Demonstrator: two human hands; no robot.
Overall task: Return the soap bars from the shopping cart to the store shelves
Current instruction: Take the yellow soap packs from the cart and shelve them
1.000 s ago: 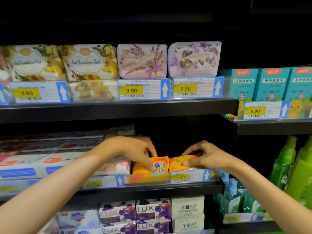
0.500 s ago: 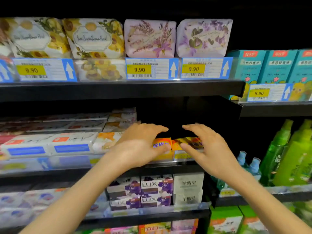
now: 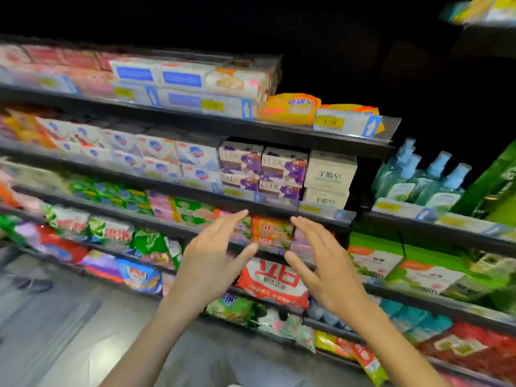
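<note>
Soap first: two orange soap bars (image 3: 290,108) lie side by side at the right end of the topmost shelf (image 3: 279,133) in view. The right-hand one is half hidden behind a clear price tag (image 3: 344,124). Lower and nearer, the person's left hand (image 3: 212,263) and right hand (image 3: 326,263) hover palms inward, fingers straight and spread, holding nothing and touching nothing. I'd judge this pair shelved and the job between bars. The next move calls for turning to the shopping cart, which is out of sight, and lifting out another bar. The orange wrappers look glossy and slightly crinkled, with soft pillow corners. The purple cartons (image 3: 282,166) one shelf down are crisp-edged cardboard, and the shelf lip looks like flat dark metal. Blur makes most of the print unreadable.
</note>
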